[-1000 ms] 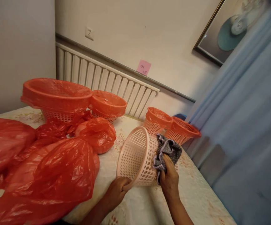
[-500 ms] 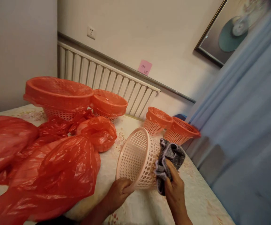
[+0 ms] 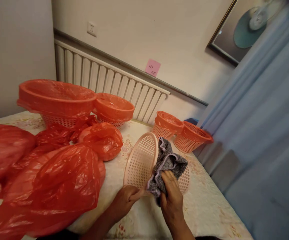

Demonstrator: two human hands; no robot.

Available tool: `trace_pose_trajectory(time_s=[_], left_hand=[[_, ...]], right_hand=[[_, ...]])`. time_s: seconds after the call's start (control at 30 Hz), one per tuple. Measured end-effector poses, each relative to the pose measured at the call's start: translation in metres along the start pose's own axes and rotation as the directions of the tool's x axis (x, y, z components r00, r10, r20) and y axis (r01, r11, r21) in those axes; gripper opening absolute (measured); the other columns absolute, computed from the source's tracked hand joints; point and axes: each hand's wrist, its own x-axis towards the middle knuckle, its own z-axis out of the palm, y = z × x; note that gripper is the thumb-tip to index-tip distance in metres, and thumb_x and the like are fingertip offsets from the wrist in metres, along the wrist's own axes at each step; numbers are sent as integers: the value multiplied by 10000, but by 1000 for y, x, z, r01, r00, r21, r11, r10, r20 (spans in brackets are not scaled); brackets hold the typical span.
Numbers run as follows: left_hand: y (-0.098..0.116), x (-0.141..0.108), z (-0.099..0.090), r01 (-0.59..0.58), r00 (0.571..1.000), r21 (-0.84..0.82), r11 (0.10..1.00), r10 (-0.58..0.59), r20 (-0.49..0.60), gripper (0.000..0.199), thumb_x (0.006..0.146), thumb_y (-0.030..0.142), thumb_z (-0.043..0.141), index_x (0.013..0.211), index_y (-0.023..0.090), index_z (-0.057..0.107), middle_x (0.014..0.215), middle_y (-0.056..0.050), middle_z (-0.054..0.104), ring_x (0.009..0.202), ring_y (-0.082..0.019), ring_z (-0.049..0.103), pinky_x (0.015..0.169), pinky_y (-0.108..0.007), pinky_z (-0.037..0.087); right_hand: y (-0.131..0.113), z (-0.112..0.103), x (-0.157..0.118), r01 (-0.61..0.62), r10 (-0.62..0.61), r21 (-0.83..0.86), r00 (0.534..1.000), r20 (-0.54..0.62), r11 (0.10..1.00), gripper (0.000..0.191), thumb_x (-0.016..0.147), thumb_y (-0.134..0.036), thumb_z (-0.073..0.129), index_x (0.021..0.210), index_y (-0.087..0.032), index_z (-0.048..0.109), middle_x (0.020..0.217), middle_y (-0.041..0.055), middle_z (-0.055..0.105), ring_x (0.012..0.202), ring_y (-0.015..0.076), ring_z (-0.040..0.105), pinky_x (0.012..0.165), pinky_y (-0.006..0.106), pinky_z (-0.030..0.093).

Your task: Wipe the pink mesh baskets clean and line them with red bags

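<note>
A pale pink perforated plastic basket (image 3: 140, 160) lies tipped on its side, its mouth turned left. My left hand (image 3: 125, 200) is closed on its rim at the near side. Bunched in my right hand (image 3: 171, 196) is a dark grey cloth (image 3: 169, 163) with light purple edging, pressed against the outside of the basket wall. The cloth and hand hide part of that wall; some of the basket's base end shows to the right of them.
Red bags (image 3: 59, 180) lie heaped on the left. Behind stand a large bag-lined basket (image 3: 56, 100), a smaller one (image 3: 114, 108), and two more baskets (image 3: 168, 123) on the right. A blue curtain (image 3: 256, 133) hangs along the right; a radiator (image 3: 109, 76) lines the wall.
My right hand has moved the cloth left along the basket's outer wall, closer to the rim, uncovering the base end. My left hand keeps its hold on the rim.
</note>
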Motion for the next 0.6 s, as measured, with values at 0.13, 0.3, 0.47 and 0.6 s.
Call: trace_pose_trajectory(time_s=[0.13, 0.3, 0.47, 0.6], left_hand=[[-10, 4, 2, 7, 1000, 38, 999, -7, 5, 272, 873, 298, 441, 675, 170, 577, 726, -10, 615, 707, -165, 522, 669, -256, 372], [-8, 6, 1, 5, 1000, 26, 1000, -5, 19, 252, 871, 298, 448, 729, 177, 618, 786, -22, 657, 754, -176, 550, 702, -261, 385], [-4, 7, 1, -19, 999, 8, 1000, 19, 44, 304, 900, 310, 417, 730, 177, 631, 783, -12, 666, 763, -172, 560, 730, -263, 381], [-4, 5, 1, -23, 999, 6, 1000, 22, 40, 305, 881, 351, 459, 675, 170, 592, 731, -4, 630, 723, -166, 536, 689, -261, 365]], right_hand=[[40, 0, -15, -107, 102, -57, 991, -85, 993, 635, 718, -39, 359, 1327, -189, 459, 1327, 99, 513, 1258, 248, 447, 1030, 496, 386], [85, -13, -35, -339, 327, -91, 936, -130, 936, 497, 762, -178, 413, 1240, -136, 542, 1271, 125, 566, 1187, 271, 512, 1019, 491, 390], [87, -24, -40, -524, 515, -44, 847, -132, 851, 488, 757, -220, 430, 1218, -137, 567, 1242, 114, 595, 1159, 268, 539, 1014, 476, 397], [53, -20, -31, -441, 435, -10, 889, -143, 898, 477, 758, -161, 402, 1201, -141, 577, 1220, 110, 609, 1143, 246, 557, 992, 456, 428]])
